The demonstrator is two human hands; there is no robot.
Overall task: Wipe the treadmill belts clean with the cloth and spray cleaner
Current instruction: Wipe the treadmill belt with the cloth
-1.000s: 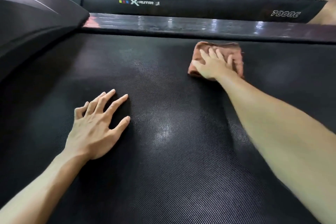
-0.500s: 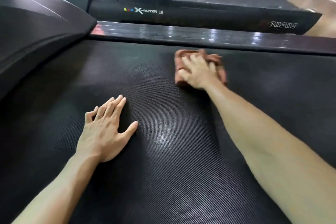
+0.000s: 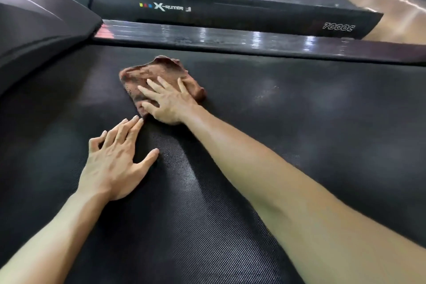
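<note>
The right hand (image 3: 169, 101) is laid flat, fingers spread, on a crumpled reddish-brown cloth (image 3: 161, 71), which is pressed against the black textured treadmill belt (image 3: 299, 122). Nothing is gripped; the cloth is only weighed down by the palm. The left hand (image 3: 115, 163) is planted open on the belt just beside it, fingers apart, its fingertips near the cloth's closest edge. Beyond the cloth, a glossy side rail (image 3: 230, 40) is seen along the belt's far edge. Behind that, a neighbouring treadmill (image 3: 230, 7) marked "7000C" is visible.
</note>
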